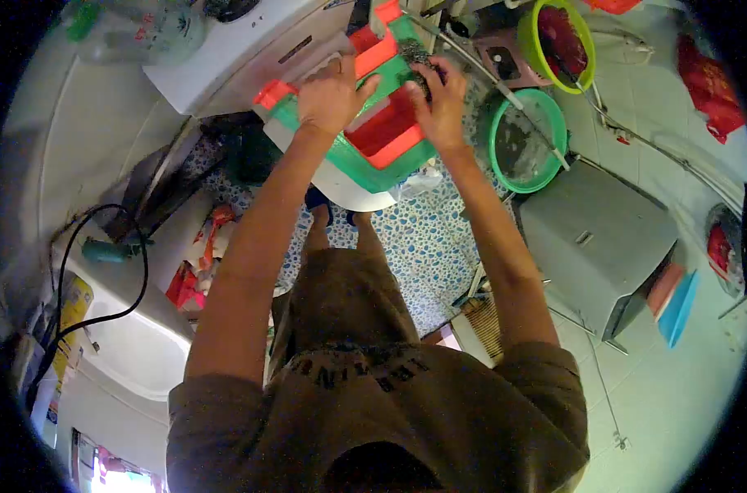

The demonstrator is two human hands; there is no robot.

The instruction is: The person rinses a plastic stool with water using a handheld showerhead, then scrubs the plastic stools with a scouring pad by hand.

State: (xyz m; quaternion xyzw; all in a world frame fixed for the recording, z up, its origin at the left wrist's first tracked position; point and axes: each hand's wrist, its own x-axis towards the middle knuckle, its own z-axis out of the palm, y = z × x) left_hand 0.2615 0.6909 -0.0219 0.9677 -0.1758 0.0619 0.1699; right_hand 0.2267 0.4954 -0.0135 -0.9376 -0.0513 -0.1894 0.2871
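Note:
A wet, green-and-red plastic frame (378,174) with a red-edged opening lies tilted across a white rounded surface at the upper middle; I cannot tell what kind of article it is. My left hand (331,97) grips its left side, with fingers bent over the far part and the thumb out along the green. On the frame's right side is my right hand (442,107), its fingers curled around a dark, shiny scouring pad (415,56). Part of the pad is hidden by those fingers.
A green basin (498,156) with cloudy water stands to the right, under a yellow-green bucket (592,49). Nearby are a grey box (599,222) and a long pale pole (505,90). A white sink (135,353) and black hose (146,271) are at left.

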